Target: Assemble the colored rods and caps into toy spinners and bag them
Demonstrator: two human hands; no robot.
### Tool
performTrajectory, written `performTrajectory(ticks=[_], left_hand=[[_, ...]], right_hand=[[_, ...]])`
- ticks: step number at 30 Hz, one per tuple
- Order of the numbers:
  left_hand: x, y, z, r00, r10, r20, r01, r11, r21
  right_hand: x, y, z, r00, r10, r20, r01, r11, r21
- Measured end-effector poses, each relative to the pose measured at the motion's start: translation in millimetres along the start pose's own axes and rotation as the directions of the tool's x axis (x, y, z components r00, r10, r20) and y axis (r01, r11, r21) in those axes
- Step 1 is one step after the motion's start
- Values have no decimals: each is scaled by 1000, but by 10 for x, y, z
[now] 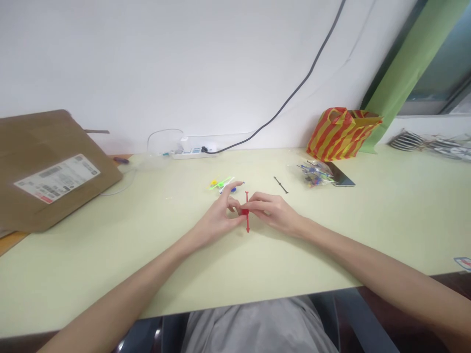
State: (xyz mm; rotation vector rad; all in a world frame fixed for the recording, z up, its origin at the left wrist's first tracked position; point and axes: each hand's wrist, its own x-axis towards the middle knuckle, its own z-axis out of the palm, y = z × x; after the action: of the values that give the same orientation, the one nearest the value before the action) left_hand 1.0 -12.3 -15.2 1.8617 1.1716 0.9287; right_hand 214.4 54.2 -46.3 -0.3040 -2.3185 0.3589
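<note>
Between my two hands, over the pale green table (206,274), is a red arrow-shaped piece (248,224) with a small round red part at its middle. My left hand (221,215) pinches the red piece from the left, its index finger raised and stretched away. From the right, my right hand (272,211) grips the same red part with its fingertips. Just behind my left hand lie small green, yellow, white and blue plastic pieces (221,185). A thin dark arrow-shaped piece (280,185) rests behind my right hand.
A clear bag of colourful pieces (315,174) lies beside a phone (340,175), before a red-yellow striped bag (340,133). A cardboard box (47,166) stands left. Along the wall sits a power strip (193,153) with a black cable (290,95).
</note>
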Motion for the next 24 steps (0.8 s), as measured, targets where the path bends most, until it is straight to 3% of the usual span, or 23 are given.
performTrajectory(ticks=[5,12,19,24], left_hand=[[16,-37,-28,1000,-12,-1,12,1000,1],[22,-48,-58,1000,-16,-16,17,999,49],[19,-53,-62,999,-31,13,29,993,114],[66,-132,-164,991,42,-125,6,934,358]], right_hand=[[11,67,18,1000,8,-21,-10,997,-82],[38,92,37,998,-36,45,43,986,-164],[18,178,21,990,122,74,-105,974,-200],[28,296,-10,960,275,42,-256,933,-252]])
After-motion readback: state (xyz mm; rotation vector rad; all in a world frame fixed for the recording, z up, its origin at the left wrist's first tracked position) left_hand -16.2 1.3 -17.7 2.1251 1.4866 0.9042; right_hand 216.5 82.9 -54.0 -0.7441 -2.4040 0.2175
